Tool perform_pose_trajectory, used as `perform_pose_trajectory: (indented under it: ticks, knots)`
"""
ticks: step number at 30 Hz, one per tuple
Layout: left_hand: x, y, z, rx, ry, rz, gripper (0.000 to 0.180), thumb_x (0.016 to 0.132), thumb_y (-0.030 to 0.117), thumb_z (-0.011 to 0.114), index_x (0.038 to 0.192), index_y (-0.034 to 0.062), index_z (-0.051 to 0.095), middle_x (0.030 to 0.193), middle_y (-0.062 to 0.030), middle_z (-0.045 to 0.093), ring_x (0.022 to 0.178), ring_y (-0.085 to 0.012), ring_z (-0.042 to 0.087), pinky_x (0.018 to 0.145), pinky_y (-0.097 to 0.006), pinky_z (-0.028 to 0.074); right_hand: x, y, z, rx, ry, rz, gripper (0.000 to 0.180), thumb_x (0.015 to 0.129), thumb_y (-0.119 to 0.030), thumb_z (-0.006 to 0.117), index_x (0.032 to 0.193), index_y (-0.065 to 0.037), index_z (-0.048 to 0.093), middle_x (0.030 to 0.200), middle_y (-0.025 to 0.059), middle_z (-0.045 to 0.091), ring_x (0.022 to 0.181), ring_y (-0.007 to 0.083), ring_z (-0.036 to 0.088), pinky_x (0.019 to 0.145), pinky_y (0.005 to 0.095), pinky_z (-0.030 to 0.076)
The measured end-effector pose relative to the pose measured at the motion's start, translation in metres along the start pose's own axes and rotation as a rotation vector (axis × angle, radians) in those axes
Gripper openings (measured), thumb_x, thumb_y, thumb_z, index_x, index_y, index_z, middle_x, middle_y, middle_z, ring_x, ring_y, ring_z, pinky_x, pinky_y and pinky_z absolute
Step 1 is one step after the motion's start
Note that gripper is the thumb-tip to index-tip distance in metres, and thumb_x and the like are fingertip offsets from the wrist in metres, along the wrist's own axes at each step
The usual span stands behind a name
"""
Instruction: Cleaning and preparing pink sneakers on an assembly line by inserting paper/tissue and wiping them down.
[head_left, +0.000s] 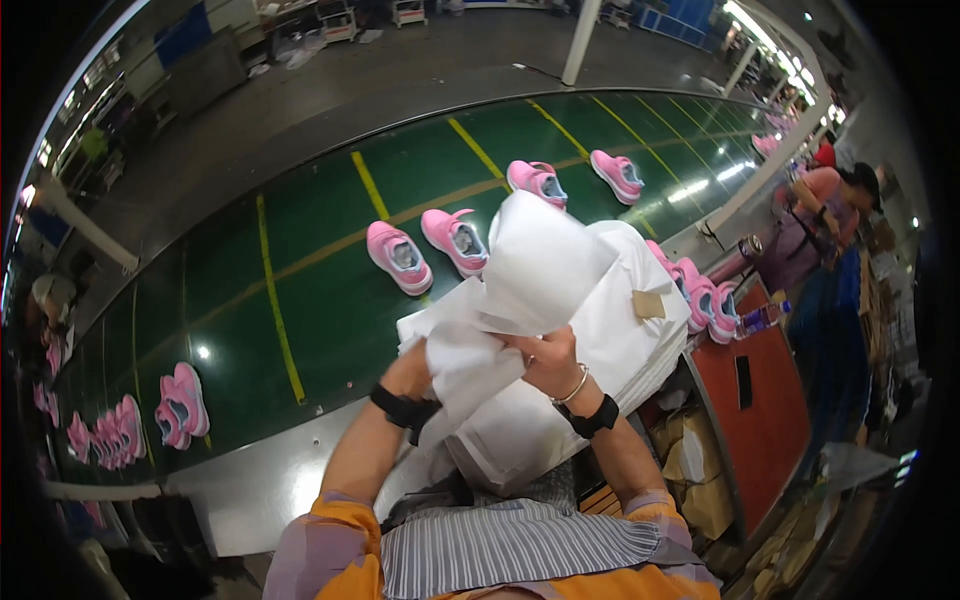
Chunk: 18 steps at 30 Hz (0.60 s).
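Observing remotely: at left, smooth, rounded pink shoes [181, 405] are sitting on the green belt [230, 350]. The left hand [407, 370] is blurring, partly behind paper — I cannot tell its grip. Above the paper stack [635, 345], the thin white sheet [550, 265] is curling, creased below; its long axis is running away from the wearer, curled end pointing beltward. The right hand [552, 362] is pinching its lower edge — a tan piece [648, 304] is lying on the flat stack.
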<state>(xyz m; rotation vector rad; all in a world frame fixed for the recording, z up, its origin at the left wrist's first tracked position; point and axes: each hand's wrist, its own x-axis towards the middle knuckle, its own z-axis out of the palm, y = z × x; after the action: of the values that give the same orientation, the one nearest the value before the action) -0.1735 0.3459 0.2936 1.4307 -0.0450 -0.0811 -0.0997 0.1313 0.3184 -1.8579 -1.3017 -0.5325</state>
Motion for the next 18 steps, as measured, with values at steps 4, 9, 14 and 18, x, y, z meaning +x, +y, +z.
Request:
perform_pose_trajectory:
  ticks: [4, 9, 14, 18]
  knots:
    - [-0.028, 0.068, -0.038, -0.064, 0.825, 0.209, 0.027, 0.088, -0.003, 0.053, 0.114, -0.002, 0.058, 0.096, -0.0069, 0.065, 0.089, -0.0142, 0.062, 0.078, -0.029, 0.052, 0.068, -0.006, -0.023, -0.312, 0.29, 0.003, 0.028, 0.061, 0.004, 0.068, 0.087, -0.005, 0.076, 0.078, 0.0115, 0.07, 0.066, 0.032, 0.065, 0.062, 0.039, 0.052]
    - [-0.071, 0.068, 0.012, -0.788, 0.576, -0.114, 0.069, 0.097, 0.004, 0.061, 0.151, 0.0108, 0.019, 0.135, -0.0168, 0.044, 0.117, -0.0331, 0.06, 0.093, -0.048, 0.057, 0.122, -0.044, 0.016, -0.283, 0.143, -0.221, 0.022, 0.065, 0.006, 0.07, 0.086, 0.001, 0.071, 0.096, 0.0145, 0.067, 0.084, 0.034, 0.066, 0.065, 0.0422, 0.054]
    - [-0.078, 0.047, -0.04, -1.125, 0.491, 0.57, 0.06, 0.089, 0.012, 0.072, 0.141, 0.0032, 0.043, 0.131, -0.0115, 0.057, 0.12, -0.0231, 0.06, 0.1, -0.038, 0.053, 0.079, -0.111, 0.105, 1.231, 0.017, 0.827, 0.028, 0.092, -0.006, 0.063, 0.119, 0.002, 0.061, 0.109, 0.0107, 0.066, 0.102, 0.0281, 0.064, 0.088, 0.0349, 0.051]
    - [-0.101, 0.065, -0.067, -0.716, 0.715, 0.627, 0.042, 0.087, 0.003, 0.07, 0.126, -0.0009, 0.059, 0.119, -0.0106, 0.066, 0.107, -0.0205, 0.065, 0.09, -0.035, 0.055, 0.086, -0.133, 0.114, 1.601, -0.098, 1.036, 0.055, 0.098, -0.016, 0.059, 0.147, -0.003, 0.037, 0.141, 0.0154, 0.05, 0.127, 0.0268, 0.052, 0.103, 0.04, 0.045]
